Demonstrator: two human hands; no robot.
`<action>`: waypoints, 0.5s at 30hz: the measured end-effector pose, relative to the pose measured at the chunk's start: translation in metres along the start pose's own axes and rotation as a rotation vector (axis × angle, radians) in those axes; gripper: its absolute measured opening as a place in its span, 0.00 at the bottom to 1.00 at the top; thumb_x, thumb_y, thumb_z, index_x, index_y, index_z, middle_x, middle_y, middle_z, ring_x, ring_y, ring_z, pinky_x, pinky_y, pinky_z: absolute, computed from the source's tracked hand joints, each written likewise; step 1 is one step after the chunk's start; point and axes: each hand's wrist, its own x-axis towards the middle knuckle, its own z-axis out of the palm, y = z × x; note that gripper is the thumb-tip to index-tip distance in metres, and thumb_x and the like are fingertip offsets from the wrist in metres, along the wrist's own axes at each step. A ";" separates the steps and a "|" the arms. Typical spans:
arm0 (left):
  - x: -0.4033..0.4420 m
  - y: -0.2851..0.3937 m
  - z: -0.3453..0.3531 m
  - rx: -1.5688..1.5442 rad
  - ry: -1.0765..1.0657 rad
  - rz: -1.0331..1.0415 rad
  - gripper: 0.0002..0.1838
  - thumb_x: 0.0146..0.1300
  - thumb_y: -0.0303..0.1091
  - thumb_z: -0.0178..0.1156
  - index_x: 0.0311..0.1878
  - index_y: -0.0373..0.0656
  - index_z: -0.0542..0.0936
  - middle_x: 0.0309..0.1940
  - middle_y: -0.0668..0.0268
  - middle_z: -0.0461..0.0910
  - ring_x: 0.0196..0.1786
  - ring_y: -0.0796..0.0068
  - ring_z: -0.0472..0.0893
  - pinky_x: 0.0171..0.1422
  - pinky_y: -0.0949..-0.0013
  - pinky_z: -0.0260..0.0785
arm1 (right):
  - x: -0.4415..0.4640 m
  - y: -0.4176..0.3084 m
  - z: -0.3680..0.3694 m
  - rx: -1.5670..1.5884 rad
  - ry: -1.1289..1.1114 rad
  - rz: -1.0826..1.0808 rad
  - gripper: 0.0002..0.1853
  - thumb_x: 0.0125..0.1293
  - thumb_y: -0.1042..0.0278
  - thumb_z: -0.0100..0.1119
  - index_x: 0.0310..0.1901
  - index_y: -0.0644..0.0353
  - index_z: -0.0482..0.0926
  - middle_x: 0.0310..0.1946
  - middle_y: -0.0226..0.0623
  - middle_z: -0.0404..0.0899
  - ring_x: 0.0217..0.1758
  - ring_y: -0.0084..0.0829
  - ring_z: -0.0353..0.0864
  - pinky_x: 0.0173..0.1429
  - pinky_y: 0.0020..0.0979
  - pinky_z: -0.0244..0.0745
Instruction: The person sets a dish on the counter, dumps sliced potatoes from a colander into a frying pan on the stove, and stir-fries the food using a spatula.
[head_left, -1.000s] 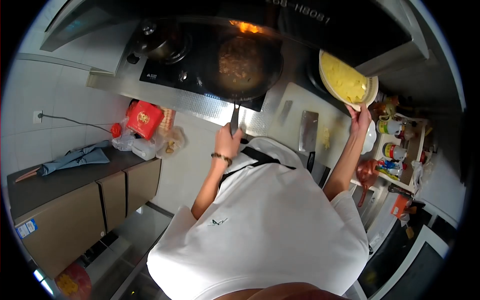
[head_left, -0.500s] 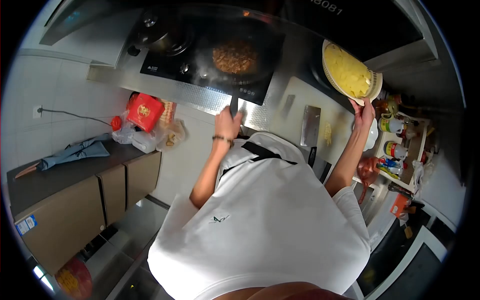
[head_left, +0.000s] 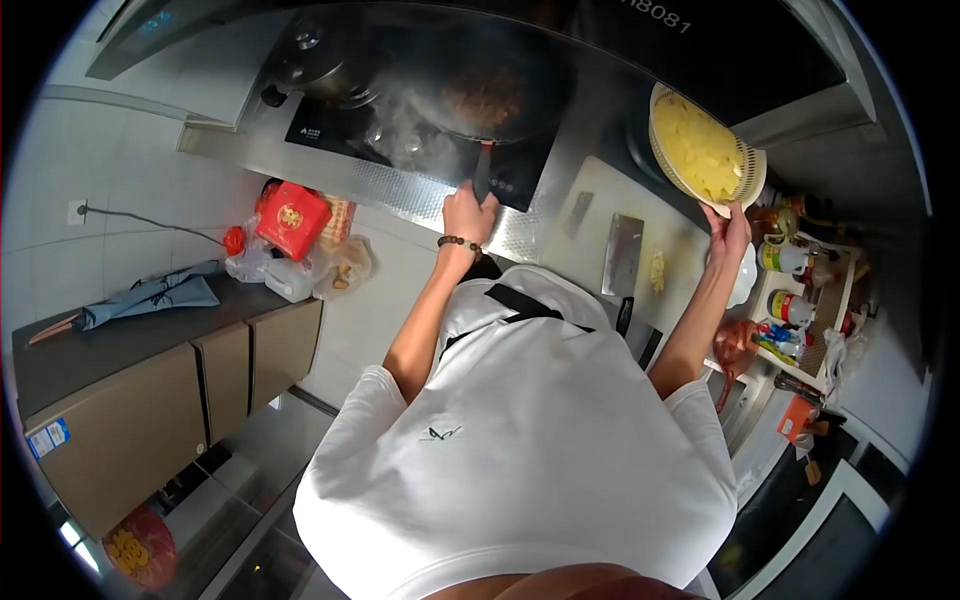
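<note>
While the L hand [head_left: 468,215] is closed round the frying pan handle [head_left: 484,175], the R hand [head_left: 730,232] is gripping the near rim of a cream basket [head_left: 752,182], full of pale yellow slices [head_left: 697,150]; part of this R grip is hidden, so exact finger placement n/a. Basket lies just beyond the R hand, ahead & a bit L of it; its long axis, as seen, runs from far L to near R, ending at that hand. Can't tell how far it's tilted. R hand is nearer to it by a lot; L hand is well apart.

Pan [head_left: 532,112] sits straight ahead of the L grip, handle pointing back at the person, w/ brown food bits [head_left: 485,97] inside, hazed by steam. So basket is off to the pan's R, the two well apart.

Farther out, btw the 2 grips: cutting board [head_left: 685,240] w/ cleaver [head_left: 622,255], its handle end toward the person, + chopped pale bits [head_left: 657,272] nearer the R hand. White dish [head_left: 743,280] is just R of the R wrist. Lidded pot [head_left: 325,75] is on the stove [head_left: 335,132], ahead & L of the L grip.
</note>
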 end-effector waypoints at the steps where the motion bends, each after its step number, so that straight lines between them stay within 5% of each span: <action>1: 0.004 0.002 0.001 -0.011 -0.007 -0.025 0.15 0.55 0.37 0.58 0.36 0.31 0.78 0.26 0.41 0.78 0.34 0.40 0.79 0.40 0.50 0.71 | 0.000 0.000 -0.002 -0.007 -0.009 -0.008 0.16 0.59 0.80 0.55 0.48 0.80 0.72 0.45 0.53 0.79 0.43 0.45 0.83 0.47 0.47 0.86; 15: 0.012 -0.014 0.024 0.002 -0.024 -0.040 0.17 0.54 0.36 0.62 0.40 0.30 0.78 0.28 0.41 0.80 0.36 0.40 0.80 0.43 0.50 0.73 | 0.000 0.004 -0.011 -0.008 0.013 -0.006 0.17 0.59 0.80 0.54 0.49 0.80 0.71 0.45 0.54 0.78 0.45 0.47 0.83 0.47 0.51 0.85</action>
